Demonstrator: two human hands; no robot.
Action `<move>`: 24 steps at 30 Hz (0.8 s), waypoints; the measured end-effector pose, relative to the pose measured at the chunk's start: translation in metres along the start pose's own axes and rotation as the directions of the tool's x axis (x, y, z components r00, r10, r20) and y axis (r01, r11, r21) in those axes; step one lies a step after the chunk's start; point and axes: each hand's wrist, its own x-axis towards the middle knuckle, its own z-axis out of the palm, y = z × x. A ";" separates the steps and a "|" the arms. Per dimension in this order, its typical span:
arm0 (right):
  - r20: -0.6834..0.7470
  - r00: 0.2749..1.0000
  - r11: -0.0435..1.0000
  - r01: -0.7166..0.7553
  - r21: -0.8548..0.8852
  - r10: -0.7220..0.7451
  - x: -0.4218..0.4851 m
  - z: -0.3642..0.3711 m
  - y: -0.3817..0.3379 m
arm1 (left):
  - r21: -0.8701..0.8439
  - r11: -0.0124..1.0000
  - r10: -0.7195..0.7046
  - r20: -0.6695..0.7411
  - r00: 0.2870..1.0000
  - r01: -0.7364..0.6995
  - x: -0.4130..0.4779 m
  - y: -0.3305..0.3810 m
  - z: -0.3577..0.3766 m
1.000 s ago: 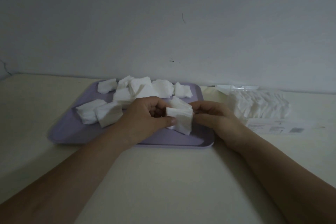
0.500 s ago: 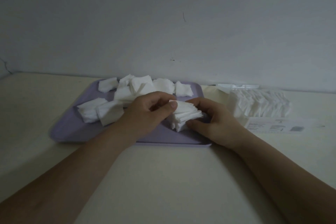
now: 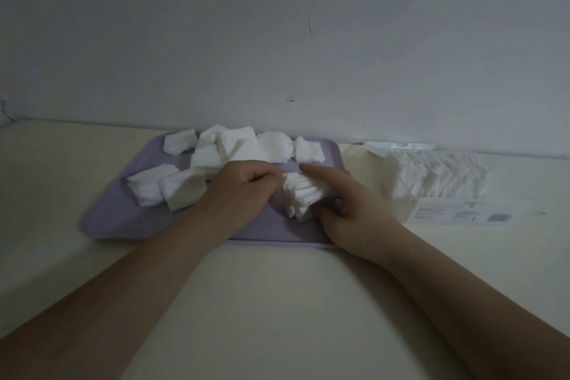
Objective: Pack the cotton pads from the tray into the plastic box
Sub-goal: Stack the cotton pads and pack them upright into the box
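Observation:
A lilac tray point(image 3: 101, 219) lies on the table and carries several white stacks of cotton pads point(image 3: 243, 145). Between my two hands a fanned stack of pads point(image 3: 300, 194) rests low over the tray's right half. My right hand point(image 3: 348, 210) holds that stack from the right, thumb under its near corner and forefinger stretched over its top. My left hand point(image 3: 243, 188) has its fingers curled against the stack's left edge. The clear plastic box point(image 3: 431, 176), filled with upright pads, stands to the right of the tray.
The box's clear lid point(image 3: 398, 145) stands up behind it, near the wall. A white printed label point(image 3: 462, 213) lies flat in front of the box. Bare cream tabletop point(image 3: 277, 302) stretches from the tray to the near edge.
The stack went from upright between my hands to tilted and fanned, low over the tray. Both hands sank with it, and my right forefinger now reaches over its top.

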 end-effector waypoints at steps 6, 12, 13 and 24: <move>0.057 0.998 0.998 -0.031 0.060 0.028 0.000 -0.001 -0.005 | 0.072 0.994 0.067 0.132 0.989 -0.077 -0.003 -0.002 0.003; 0.057 0.995 0.992 -0.090 0.083 0.085 0.001 0.000 -0.010 | -0.050 0.997 0.060 0.203 0.977 -0.051 -0.003 0.001 0.001; 0.054 0.995 0.994 -0.086 0.074 0.082 0.001 0.000 -0.011 | -0.004 0.994 0.106 0.237 0.966 -0.108 -0.005 0.001 0.002; 0.052 0.960 0.825 -0.263 0.499 0.274 0.007 -0.015 -0.020 | -0.052 0.998 0.040 0.152 0.988 -0.032 -0.009 0.007 0.000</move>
